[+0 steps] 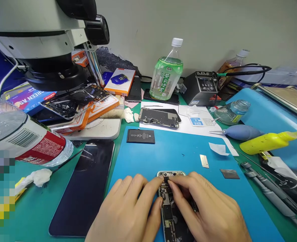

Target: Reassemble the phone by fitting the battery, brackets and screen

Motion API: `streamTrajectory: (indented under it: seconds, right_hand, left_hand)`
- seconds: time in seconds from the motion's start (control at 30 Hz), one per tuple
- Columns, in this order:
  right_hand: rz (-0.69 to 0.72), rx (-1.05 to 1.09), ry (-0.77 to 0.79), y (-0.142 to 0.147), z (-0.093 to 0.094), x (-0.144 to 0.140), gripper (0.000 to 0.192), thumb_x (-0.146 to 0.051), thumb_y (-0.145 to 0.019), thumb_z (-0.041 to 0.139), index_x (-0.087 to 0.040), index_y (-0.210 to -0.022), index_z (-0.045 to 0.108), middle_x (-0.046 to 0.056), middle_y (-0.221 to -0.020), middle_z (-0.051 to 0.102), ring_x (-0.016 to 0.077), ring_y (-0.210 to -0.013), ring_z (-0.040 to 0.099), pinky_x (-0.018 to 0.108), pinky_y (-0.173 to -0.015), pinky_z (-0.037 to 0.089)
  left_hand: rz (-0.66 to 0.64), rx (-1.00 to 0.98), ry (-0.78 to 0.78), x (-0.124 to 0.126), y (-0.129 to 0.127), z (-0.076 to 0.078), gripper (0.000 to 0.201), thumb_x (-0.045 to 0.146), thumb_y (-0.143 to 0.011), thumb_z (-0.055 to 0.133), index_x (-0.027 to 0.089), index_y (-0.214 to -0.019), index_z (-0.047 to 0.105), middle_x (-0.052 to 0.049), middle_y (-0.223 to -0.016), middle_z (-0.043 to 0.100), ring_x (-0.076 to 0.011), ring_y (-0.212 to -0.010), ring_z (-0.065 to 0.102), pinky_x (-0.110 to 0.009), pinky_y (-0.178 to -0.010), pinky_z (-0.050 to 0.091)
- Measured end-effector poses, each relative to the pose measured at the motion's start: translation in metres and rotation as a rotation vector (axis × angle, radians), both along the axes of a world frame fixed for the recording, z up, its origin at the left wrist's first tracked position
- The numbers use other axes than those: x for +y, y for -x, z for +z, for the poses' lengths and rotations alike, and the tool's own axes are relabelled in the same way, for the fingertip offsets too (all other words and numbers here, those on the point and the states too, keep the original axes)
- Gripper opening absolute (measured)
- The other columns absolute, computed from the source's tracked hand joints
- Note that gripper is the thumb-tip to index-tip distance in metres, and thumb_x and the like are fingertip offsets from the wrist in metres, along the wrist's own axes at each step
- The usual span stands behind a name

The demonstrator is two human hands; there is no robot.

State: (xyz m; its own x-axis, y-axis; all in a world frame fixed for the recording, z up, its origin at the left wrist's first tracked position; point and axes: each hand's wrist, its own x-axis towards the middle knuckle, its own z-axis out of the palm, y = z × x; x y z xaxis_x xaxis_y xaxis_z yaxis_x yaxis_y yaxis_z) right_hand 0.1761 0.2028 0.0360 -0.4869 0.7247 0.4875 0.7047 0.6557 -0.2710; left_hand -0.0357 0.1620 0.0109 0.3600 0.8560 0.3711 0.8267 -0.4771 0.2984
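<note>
An opened phone body (170, 208) with bare circuit parts lies on the blue work mat (183, 151) near the front edge. My left hand (128, 211) rests on its left side, with thumb and forefinger at the upper part. My right hand (208, 208) covers its right side, fingertips pinching at a small part near the top of the board. A black battery (140, 136) lies at the mat's far left corner. Two small metal plates (204, 161) (229, 173) lie on the mat to the right.
A dark phone screen (85, 188) lies left of the mat. A microscope (50, 40) stands at back left over stacked boxes. Behind are another opened phone (160, 117), a green bottle (167, 74), a soldering station (201, 87). A blue air blower (241, 131), yellow bottle (269, 141) and screwdrivers (266, 191) lie right.
</note>
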Motion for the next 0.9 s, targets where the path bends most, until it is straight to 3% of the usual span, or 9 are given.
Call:
streamTrajectory:
  seconds: [0.17, 0.4, 0.6, 0.8, 0.9]
  right_hand:
    - [-0.007, -0.010, -0.051, 0.003, 0.002, -0.001, 0.017, -0.018, -0.112, 0.055, -0.023, -0.098, 0.062, -0.002, -0.076, 0.067, 0.0133, -0.063, 0.067, 0.028, -0.061, 0.048]
    - [-0.017, -0.011, -0.075, 0.004, 0.002, -0.003, 0.016, -0.018, -0.113, 0.054, -0.023, -0.100, 0.062, -0.002, -0.078, 0.069, 0.0130, -0.064, 0.068, 0.027, -0.062, 0.048]
    - [-0.006, 0.012, -0.012, 0.003, 0.001, -0.001, 0.016, -0.019, -0.112, 0.055, -0.023, -0.100, 0.064, 0.000, -0.083, 0.073, 0.0138, -0.070, 0.072, 0.026, -0.064, 0.052]
    - [-0.045, 0.207, 0.077, -0.004, 0.008, -0.009, 0.012, -0.024, -0.112, 0.056, -0.025, -0.114, 0.068, -0.001, -0.088, 0.078, 0.0122, -0.066, 0.072, 0.022, -0.061, 0.056]
    - [-0.149, 0.328, 0.070, -0.009, 0.011, -0.016, 0.016, -0.024, -0.113, 0.054, -0.026, -0.106, 0.068, -0.003, -0.075, 0.073, 0.0119, -0.055, 0.066, 0.023, -0.058, 0.055]
  left_hand:
    - [0.009, -0.011, 0.034, -0.002, -0.001, 0.003, 0.031, 0.023, -0.112, 0.052, 0.025, -0.142, 0.059, -0.001, -0.100, 0.070, -0.0204, -0.078, 0.067, -0.037, -0.068, 0.050]
    - [-0.008, -0.019, 0.037, -0.002, -0.002, 0.006, 0.038, 0.024, -0.113, 0.050, 0.025, -0.151, 0.056, -0.003, -0.102, 0.069, -0.0207, -0.080, 0.066, -0.036, -0.068, 0.048]
    - [0.038, -0.011, 0.024, -0.003, -0.008, 0.008, 0.033, 0.023, -0.115, 0.044, 0.023, -0.146, 0.058, -0.003, -0.100, 0.068, -0.0215, -0.080, 0.063, -0.038, -0.069, 0.045]
    - [0.059, 0.048, 0.004, -0.004, -0.011, 0.012, 0.034, 0.021, -0.115, 0.044, 0.023, -0.146, 0.057, -0.003, -0.099, 0.068, -0.0217, -0.078, 0.061, -0.039, -0.069, 0.044]
    - [0.056, 0.061, 0.007, -0.006, -0.012, 0.013, 0.035, 0.020, -0.114, 0.045, 0.023, -0.147, 0.056, -0.003, -0.099, 0.067, -0.0218, -0.077, 0.060, -0.039, -0.069, 0.044]
